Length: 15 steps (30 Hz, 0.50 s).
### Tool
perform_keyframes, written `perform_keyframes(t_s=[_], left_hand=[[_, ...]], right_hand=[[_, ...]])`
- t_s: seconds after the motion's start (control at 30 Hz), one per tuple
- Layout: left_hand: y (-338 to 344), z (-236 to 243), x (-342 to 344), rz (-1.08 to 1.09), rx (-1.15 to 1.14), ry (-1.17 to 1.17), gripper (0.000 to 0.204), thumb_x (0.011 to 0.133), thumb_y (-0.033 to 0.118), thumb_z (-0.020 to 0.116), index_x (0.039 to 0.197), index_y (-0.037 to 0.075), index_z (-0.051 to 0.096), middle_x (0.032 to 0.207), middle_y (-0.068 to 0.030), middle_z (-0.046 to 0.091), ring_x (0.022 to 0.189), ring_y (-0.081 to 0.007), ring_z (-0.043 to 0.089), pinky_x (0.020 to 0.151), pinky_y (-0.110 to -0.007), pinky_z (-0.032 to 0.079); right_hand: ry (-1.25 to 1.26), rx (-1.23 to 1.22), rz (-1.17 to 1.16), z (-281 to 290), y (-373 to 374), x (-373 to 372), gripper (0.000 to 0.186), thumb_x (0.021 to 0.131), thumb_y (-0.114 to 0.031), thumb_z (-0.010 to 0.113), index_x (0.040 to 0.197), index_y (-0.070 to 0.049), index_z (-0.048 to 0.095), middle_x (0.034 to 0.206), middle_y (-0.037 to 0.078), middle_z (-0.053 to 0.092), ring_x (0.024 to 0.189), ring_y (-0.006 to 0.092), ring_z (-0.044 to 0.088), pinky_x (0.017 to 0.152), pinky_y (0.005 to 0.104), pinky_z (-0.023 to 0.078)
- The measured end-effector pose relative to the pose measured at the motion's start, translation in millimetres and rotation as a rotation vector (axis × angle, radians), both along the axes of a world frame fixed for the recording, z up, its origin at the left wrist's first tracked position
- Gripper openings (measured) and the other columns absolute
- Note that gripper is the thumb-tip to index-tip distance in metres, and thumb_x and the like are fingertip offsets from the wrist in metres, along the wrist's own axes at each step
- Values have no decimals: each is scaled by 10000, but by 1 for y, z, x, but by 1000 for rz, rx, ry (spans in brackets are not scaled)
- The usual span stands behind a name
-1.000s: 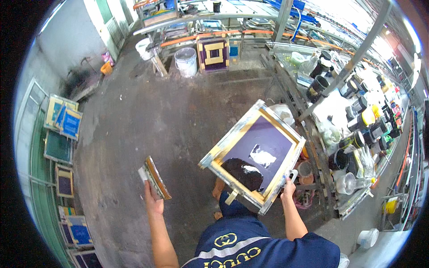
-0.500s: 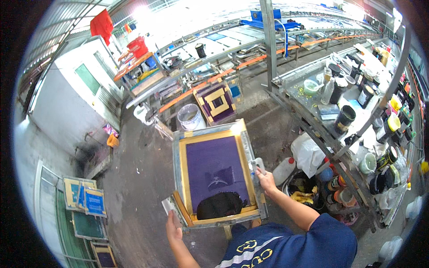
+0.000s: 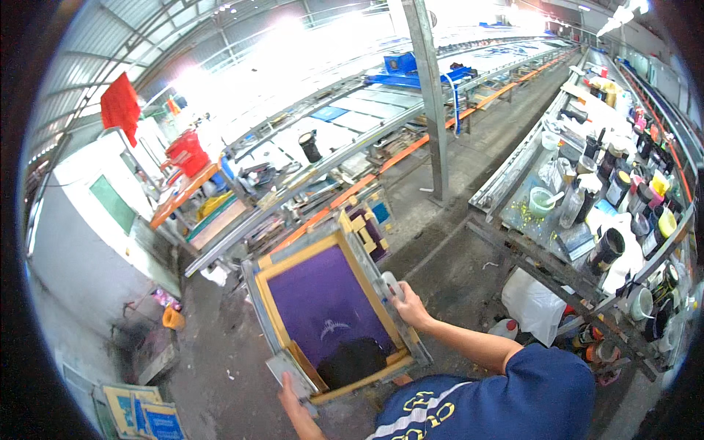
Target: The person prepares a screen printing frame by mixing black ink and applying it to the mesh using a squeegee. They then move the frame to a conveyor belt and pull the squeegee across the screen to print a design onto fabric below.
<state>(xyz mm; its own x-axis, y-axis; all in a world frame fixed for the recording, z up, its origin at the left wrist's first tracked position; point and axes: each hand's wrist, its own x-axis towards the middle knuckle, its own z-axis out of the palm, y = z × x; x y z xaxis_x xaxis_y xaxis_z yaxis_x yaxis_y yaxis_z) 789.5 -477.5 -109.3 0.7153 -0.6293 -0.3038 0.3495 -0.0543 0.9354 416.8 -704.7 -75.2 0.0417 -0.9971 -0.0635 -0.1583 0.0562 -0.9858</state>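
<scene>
In front of me is a printing screen [image 3: 315, 301] with a purple mesh, tan tape border and worn metal frame, its top tilted toward the left. A pool of dark ink [image 3: 352, 361] lies at its lower end. My right hand [image 3: 411, 309] grips the frame by a light handle on its right side. My left hand [image 3: 292, 393] is closed on a squeegee [image 3: 299, 370] with a pale holder and tan blade, which overlaps the screen's lower left corner.
A cart [image 3: 513, 210] crowded with ink pots stands at right, with bags and bottles beneath. A metal post [image 3: 433, 125] rises beside long print tables [image 3: 345, 147]. Taped screens [image 3: 370, 231] lean ahead; more [image 3: 150, 414] lean at lower left. A door [image 3: 110, 202] is at left.
The view has swung up toward the long tables. The squeegee has moved from apart to against the screen's left corner. The screen has turned more upright in view, and its ink pool sits lower.
</scene>
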Motion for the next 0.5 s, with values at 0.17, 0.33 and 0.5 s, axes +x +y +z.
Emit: perform_keyframes(t_s=[0.17, 0.33, 0.5], left_hand=[[-229, 43, 40, -298, -110, 20, 539, 971, 383, 775, 1275, -50, 675, 1202, -118, 737, 1055, -218, 720, 914, -377, 553], [-455, 83, -13, -590, -90, -24, 425, 992, 349, 759, 1219, -9, 723, 1166, -59, 754, 1041, -149, 716, 869, -304, 533], [-676, 90, -129, -937, -141, -22, 373, 992, 350, 747, 1118, 0, 766, 1031, -23, 784, 862, -107, 723, 786, -279, 533]], right_hand=[[-35, -212, -238, 14, -116, -19, 192, 1056, -187, 637, 1180, -56, 570, 1078, 72, 607, 1012, 183, 583, 933, 353, 473], [-112, -212, -491, 77, -192, -83, 381, 1008, -224, 714, 1305, -46, 555, 1147, 74, 586, 1042, 180, 574, 955, 345, 458], [-291, -371, -786, 107, -278, -160, 658, 979, -202, 768, 1521, -95, 411, 1152, 47, 625, 1057, 132, 589, 937, 300, 472]])
